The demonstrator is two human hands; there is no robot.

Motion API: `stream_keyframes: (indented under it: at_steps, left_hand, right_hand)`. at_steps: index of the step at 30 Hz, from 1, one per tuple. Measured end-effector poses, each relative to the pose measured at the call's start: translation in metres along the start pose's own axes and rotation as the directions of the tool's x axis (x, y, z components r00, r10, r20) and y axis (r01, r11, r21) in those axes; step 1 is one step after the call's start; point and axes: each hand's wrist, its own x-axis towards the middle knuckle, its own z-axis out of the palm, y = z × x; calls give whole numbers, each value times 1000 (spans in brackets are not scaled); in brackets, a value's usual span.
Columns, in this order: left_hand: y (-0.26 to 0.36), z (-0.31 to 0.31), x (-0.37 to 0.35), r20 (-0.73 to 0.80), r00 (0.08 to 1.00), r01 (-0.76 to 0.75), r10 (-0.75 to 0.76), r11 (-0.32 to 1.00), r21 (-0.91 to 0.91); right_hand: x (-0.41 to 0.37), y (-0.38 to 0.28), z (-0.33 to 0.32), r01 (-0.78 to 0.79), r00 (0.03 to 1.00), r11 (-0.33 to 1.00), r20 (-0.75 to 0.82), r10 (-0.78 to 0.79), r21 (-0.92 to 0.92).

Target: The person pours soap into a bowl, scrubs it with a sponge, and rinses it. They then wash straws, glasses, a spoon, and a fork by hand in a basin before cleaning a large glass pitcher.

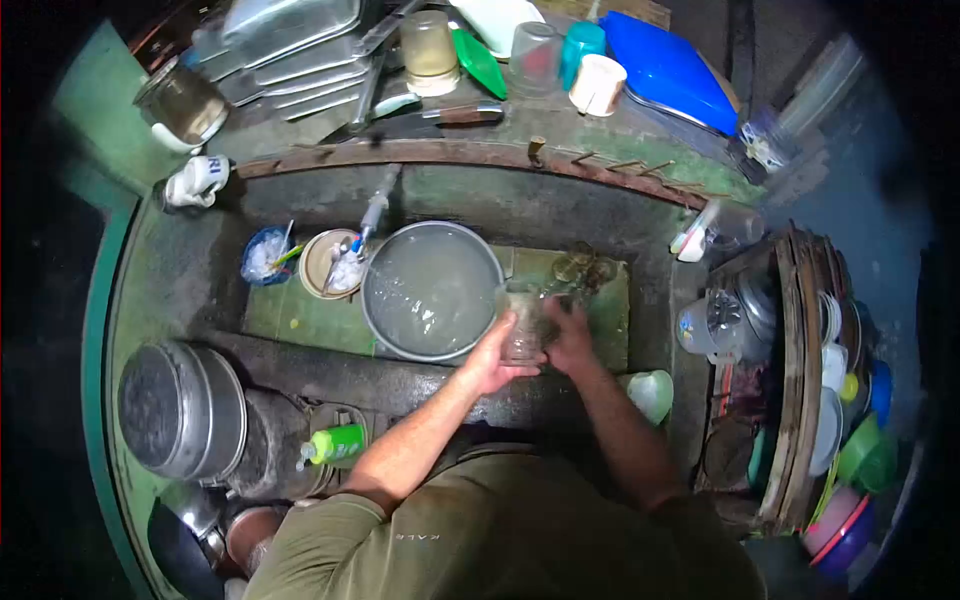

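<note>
Both hands [530, 345] are holding a jar [522, 325], its clear, wet-looking sides glinting beside the basin [432, 290].

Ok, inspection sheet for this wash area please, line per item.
Surface: green tile slab, stained; dark ledge in front looks wet.
Job's things: clear container in hand, right of a round metal basin of cloudy water.
Clutter: knife lying on the back counter near stacked metal trays; blue lid farther right.
Hands: left hand grips the container; right hand is up against it, blurred.
Cables: nothing seen.
Surroundings: large metal pot and green bottle at left; wooden rack of dishes at right.
</note>
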Motion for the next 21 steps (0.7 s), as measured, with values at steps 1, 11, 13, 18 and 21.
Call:
stream_keyframes:
  at_steps: [1, 11, 13, 18, 21]
  left_hand:
    - [16, -4, -3, -2, 999, -39, 39, 997, 73]
    - [49, -129, 14, 8, 1000, -28, 27, 992, 124]
    - [36, -124, 27, -102, 987, -128, 128, 992, 6]
    - [43, -227, 95, -367, 904, -106, 219, 947, 303]
    - [33, -316, 128, -377, 804, -69, 460, 702, 709]
  right_hand:
    - [6, 21, 1, 107, 989, 967, -78, -128, -230]
    - [52, 69, 68, 68, 976, 949, -176, -127, -307]
    - [65, 106, 65, -9, 947, 874, -284, -149, -486]
    - [58, 160, 2, -271, 960, 456, -276, 59, -848]
    - [47, 156, -71, -222, 814, 351, -371, -447, -910]
